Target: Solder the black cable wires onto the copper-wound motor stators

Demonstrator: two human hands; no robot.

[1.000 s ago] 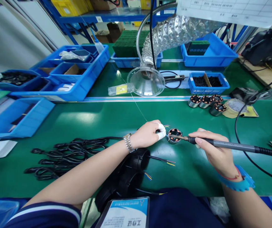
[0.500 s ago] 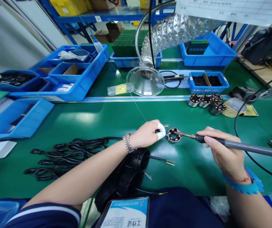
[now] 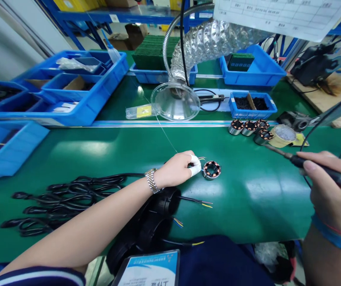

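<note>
My left hand, with white covers on its fingertips, pinches the thin coloured wires at the end of a black cable. A fine silvery solder wire runs down from above into the same hand. Just right of those fingertips, a copper-wound motor stator lies on the green mat. A soldering iron is gripped in my right hand, its tip off to the right, away from this stator and just below the group of other stators in view.
Several coiled black cables and black round housings lie on the near left. Overhead hangs a clear fume hood on a foil duct. Blue bins line the back and left. A tape roll sits by the stators.
The soldering iron has left the stator; my right hand has carried it off to the right. My left hand keeps its pinch beside the stator. The whole view has shifted slightly.
</note>
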